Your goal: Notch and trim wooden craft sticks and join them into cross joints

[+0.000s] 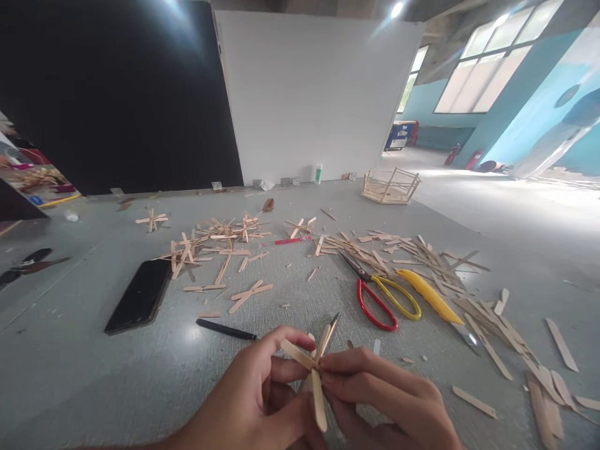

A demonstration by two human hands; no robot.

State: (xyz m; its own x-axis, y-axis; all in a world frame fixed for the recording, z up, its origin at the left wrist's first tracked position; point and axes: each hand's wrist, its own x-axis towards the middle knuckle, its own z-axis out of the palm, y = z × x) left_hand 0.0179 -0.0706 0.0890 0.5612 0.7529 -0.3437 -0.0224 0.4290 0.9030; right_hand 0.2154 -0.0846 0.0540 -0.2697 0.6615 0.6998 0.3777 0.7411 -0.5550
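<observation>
Crossed craft sticks (317, 390) are lying between the left hand (257, 387) and right hand (389, 390), whose grip is pinching narrowly around them. One stick's long axis is running near to far, its rounded end pointing nearward; another is slanting far-left. Fingers are hiding the joint. Beyond the grip, a dark tip (334, 319) is looking indistinct; scissors (377, 302) are resting farther right.

The one head-worn view looked forward and down over a grey tabletop (117, 375), left hand (276, 394) and right hand (389, 394) close at six o'clock, white panel (319, 94) beyond at twelve; depth toward nine seemed hard to judge.
</observation>
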